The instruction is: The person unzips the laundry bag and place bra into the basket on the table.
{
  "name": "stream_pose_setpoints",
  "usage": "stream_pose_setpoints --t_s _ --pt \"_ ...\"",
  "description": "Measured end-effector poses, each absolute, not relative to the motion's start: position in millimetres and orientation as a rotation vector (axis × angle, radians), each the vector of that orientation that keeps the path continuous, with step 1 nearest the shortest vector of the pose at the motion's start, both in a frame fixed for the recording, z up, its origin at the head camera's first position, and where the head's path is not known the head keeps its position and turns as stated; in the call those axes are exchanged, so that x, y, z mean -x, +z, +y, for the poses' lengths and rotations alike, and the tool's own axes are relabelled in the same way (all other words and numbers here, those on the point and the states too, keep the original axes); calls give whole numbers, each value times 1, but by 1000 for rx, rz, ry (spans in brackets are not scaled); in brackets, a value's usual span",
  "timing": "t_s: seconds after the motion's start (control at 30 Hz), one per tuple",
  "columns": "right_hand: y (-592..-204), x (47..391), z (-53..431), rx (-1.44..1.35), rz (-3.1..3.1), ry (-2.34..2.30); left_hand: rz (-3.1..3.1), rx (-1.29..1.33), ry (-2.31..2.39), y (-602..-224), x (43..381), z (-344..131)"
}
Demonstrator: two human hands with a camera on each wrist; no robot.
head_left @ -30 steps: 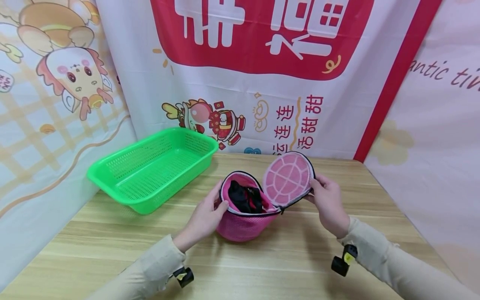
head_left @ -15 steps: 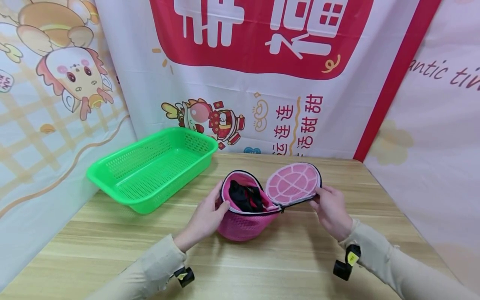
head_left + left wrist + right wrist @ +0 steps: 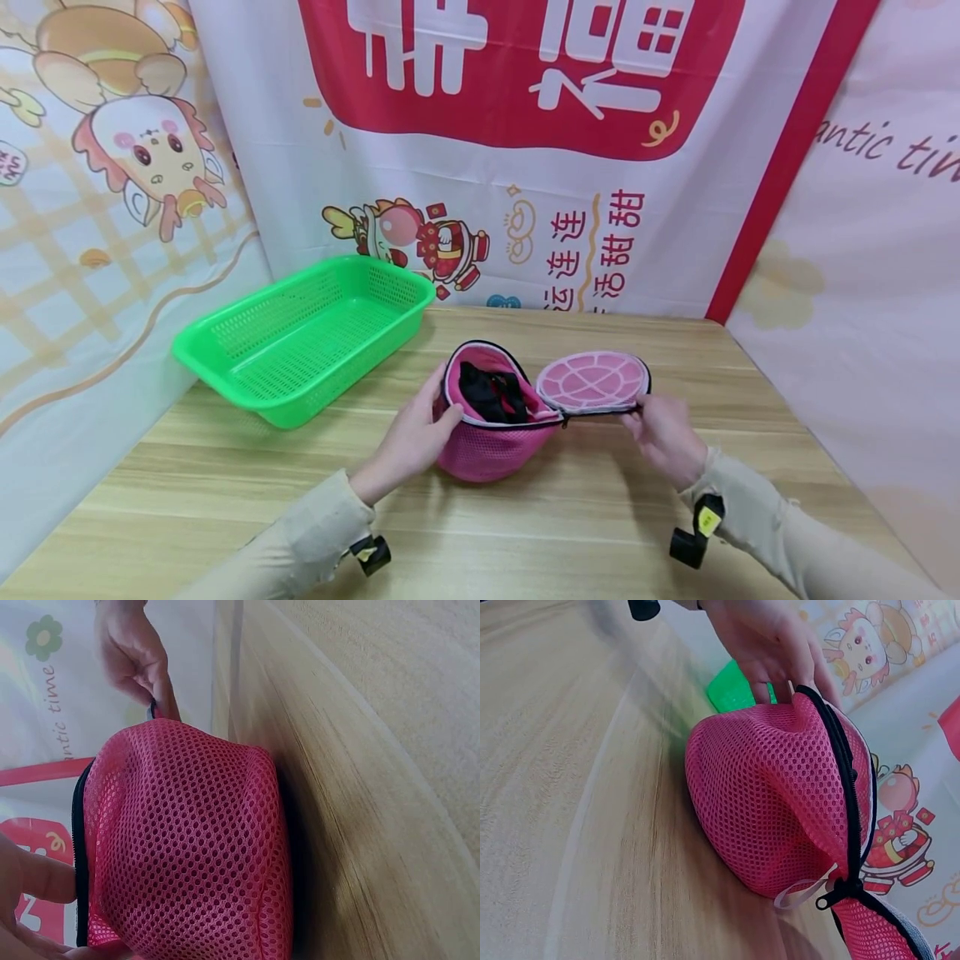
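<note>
A pink mesh laundry bag [image 3: 491, 450] with a black zip stands unzipped on the table, its mouth tilted toward the camera. Bunched black fabric [image 3: 487, 392] with a bit of red lies inside. My left hand [image 3: 416, 425] grips the bag's left rim, thumb over the zip edge and fingers behind. Out to the right, the round lid [image 3: 592, 382] with white ribs is folded back almost flat, and my right hand [image 3: 667, 437] pinches its outer edge. The zip pull [image 3: 829, 900] hangs at the hinge side in the right wrist view.
A green plastic basket [image 3: 408, 321] with perforated walls stands at the back left of the wooden table [image 3: 480, 550]. Printed cloth curtains [image 3: 675, 233] hang behind and at both sides.
The right hand has lowered the lid outward to the right, from steeply raised to nearly level. The left hand and the bag's body have stayed about where they were.
</note>
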State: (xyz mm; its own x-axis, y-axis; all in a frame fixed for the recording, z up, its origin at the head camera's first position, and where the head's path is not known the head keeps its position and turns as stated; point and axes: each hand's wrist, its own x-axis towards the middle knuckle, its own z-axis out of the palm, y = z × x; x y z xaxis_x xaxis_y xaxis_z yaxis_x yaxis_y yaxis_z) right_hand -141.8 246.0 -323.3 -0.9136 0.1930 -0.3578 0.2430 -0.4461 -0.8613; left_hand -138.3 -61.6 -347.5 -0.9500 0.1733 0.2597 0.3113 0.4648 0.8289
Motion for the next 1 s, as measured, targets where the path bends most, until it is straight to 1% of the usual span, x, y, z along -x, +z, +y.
stream_pose_setpoints --t_s 0.53,0.83,1.0 --pt "-334 144 252 -692 1511 -2546 -2563 422 -1501 -346 137 -60" --pt "-332 142 254 -682 1427 -2511 -2570 416 -1492 -347 138 -61" --pt "-332 140 255 -632 1319 -2540 -2573 415 -1479 -347 138 -60"
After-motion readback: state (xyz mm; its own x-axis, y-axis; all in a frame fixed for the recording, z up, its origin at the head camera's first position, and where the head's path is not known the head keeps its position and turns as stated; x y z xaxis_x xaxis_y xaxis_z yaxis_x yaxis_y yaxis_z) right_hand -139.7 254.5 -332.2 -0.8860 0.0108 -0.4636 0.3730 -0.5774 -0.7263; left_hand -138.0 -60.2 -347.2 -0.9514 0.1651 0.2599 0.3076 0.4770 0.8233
